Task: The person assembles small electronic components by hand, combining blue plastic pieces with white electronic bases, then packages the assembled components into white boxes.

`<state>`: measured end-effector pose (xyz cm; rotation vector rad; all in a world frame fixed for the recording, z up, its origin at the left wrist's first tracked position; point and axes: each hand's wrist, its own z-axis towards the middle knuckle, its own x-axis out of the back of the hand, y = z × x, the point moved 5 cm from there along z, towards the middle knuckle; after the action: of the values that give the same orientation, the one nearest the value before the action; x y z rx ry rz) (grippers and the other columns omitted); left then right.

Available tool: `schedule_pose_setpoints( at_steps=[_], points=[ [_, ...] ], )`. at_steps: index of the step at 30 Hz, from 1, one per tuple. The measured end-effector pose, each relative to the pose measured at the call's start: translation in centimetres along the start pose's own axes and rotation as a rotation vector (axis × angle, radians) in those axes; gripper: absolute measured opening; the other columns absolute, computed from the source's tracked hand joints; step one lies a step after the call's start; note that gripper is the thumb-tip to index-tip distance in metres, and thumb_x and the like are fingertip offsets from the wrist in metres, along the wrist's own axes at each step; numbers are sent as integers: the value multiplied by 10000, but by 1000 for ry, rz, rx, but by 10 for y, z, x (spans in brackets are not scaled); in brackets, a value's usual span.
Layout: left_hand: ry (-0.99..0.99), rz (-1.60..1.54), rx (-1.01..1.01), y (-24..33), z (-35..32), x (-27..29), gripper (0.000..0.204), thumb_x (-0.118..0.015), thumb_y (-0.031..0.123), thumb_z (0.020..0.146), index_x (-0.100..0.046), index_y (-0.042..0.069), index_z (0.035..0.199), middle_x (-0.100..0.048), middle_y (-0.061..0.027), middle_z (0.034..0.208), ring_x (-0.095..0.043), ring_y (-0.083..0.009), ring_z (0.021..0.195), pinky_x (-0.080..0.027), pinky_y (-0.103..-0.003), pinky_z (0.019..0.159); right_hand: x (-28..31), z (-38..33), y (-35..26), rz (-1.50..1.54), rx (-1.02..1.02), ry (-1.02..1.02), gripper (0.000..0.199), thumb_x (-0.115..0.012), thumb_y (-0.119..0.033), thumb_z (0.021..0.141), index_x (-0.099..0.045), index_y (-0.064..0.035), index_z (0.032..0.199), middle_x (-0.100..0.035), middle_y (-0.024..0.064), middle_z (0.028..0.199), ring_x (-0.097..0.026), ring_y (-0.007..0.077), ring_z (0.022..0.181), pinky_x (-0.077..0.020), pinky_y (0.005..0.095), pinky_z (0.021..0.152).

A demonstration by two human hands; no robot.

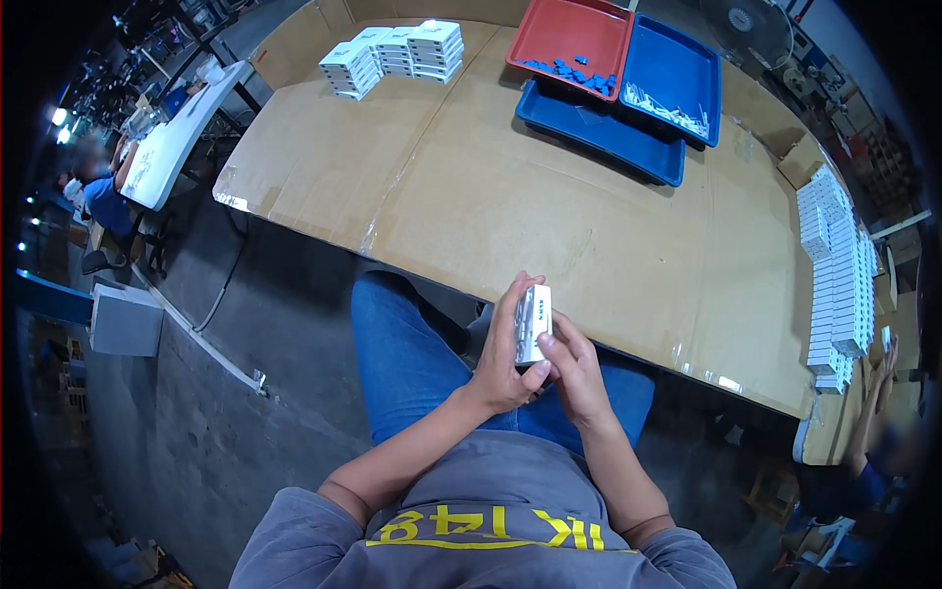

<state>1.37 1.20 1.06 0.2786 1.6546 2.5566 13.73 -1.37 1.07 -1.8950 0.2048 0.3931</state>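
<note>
Over my lap, just off the table's near edge, both hands hold a small white box with a printed top and a grey patterned side. My left hand wraps it from the left, fingers along its far end and thumb at the near end. From the right, my right hand grips it, thumb pressed against the near part of the top. The box's underside and some fingertips are hidden by the hands.
Stacks of white boxes stand at the cardboard-covered table's far left; more stacked boxes line the right edge. A red tray with blue pieces and a blue tray with white pieces overlap a lower blue tray. Other people sit left and right.
</note>
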Motion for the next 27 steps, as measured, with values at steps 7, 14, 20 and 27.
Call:
schedule_pose_setpoints(
  at_steps=[7, 14, 20, 27],
  points=[
    [126, 180, -197, 4, 5, 6, 978, -514, 737, 944, -425, -98, 1445, -511, -294, 1387, -538, -419, 1259, -443, -493, 1072, -22, -5, -2, 62, 212, 110, 581, -655, -107, 1027, -429, 69, 1533, -540, 185, 1496, -551, 220, 1357, -449, 369, 1129],
    [268, 63, -247, 8, 4, 8, 899, -436, 700, 958, -528, -109, 1337, -565, -300, 1258, -593, -407, 1152, -492, -475, 994, -28, -13, 0, -217, 371, 138, 482, -581, -146, 1073, -504, 82, 1491, -575, 197, 1484, -552, 232, 1354, -431, 343, 1128],
    [278, 14, -202, 2, -5, 7, 841, -389, 635, 952, -525, -107, 1324, -538, -276, 1263, -581, -367, 1156, -482, -458, 1001, -36, -17, -8, -280, 433, 123, 466, -540, -139, 1083, -502, 77, 1495, -581, 208, 1470, -568, 240, 1332, -435, 340, 1121],
    [275, -76, -173, -3, -7, 4, 883, -393, 668, 942, -496, -108, 1349, -493, -244, 1307, -543, -332, 1229, -438, -448, 1074, -34, -16, -6, -272, 438, 94, 463, -521, -162, 1095, -505, 73, 1494, -582, 212, 1466, -570, 240, 1332, -438, 338, 1114]
  ],
)
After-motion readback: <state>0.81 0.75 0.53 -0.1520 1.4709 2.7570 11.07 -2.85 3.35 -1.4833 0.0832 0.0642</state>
